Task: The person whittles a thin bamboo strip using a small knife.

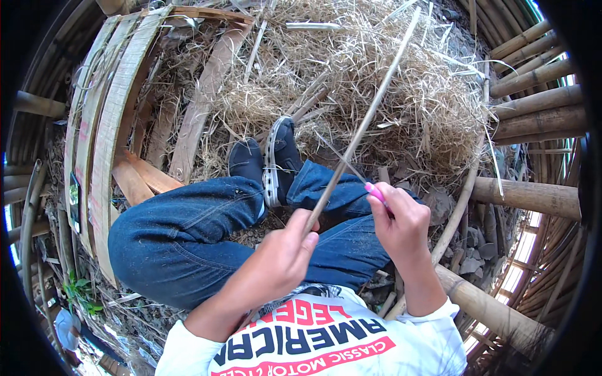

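Bamboo strip (364, 122) thin, straight, both hands pinching.

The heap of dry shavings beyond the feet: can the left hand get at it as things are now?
Probably not at once. The left hand is closed around the thin bamboo strip, and the crossed legs and dark shoes lie between it and the shavings heap. It would need to let go and lean forward.

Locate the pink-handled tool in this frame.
In the head view, the pink-handled tool sits right of centre in the right hand, beside the thin bamboo strip held by the left hand, above the jeans.
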`<state>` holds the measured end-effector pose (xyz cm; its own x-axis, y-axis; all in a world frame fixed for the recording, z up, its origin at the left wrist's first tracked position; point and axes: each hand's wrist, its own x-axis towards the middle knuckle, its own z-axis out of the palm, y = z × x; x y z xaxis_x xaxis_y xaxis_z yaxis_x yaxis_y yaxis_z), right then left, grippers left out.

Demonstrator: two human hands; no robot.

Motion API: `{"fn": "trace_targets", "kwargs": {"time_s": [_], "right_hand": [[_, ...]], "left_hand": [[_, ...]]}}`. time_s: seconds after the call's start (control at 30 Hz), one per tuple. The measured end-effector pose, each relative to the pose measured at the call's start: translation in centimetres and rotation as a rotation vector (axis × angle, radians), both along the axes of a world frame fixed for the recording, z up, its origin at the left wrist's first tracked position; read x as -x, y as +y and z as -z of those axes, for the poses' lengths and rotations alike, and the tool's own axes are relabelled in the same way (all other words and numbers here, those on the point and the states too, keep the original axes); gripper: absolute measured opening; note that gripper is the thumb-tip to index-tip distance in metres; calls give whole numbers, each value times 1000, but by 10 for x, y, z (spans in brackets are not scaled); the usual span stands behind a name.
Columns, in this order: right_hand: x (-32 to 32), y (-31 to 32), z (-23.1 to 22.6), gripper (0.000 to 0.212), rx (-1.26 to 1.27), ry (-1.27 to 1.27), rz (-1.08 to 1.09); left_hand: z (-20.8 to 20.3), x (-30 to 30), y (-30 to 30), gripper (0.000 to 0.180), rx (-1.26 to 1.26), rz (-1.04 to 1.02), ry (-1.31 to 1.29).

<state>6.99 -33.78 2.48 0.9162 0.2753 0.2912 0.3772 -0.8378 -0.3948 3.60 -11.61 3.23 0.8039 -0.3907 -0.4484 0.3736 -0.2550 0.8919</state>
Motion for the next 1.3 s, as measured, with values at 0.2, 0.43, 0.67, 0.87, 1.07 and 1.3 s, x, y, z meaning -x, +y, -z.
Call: {"fn": "trace_targets", "kwargs": {"time_s": [0.2, 0.43, 0.67, 0.87, 1.07, 1.3], "right_hand": [[0, 7, 0, 17, 10, 5, -9], [2, 0, 5, 18, 49, -45, -14], [10, -6, 7, 18, 71, -40, -39], [-1, 6, 7, 18, 30, -64, -55], [12, -14, 16, 19, 48, -69, -23], [4, -3, 14, 18, 83, -99, -66]], "left_hand": [[2, 5, -2, 14, 5, -18, -42], [3, 7, -7, 14, 25, 26, -13], [3, 8, 2, 15, -16, -22, -24], [6, 9, 2, 14, 20, 0, -46], [4, 9, -1, 13, 12, -21, -44], [6, 8, 7, 13, 33, -11, 28]]}}
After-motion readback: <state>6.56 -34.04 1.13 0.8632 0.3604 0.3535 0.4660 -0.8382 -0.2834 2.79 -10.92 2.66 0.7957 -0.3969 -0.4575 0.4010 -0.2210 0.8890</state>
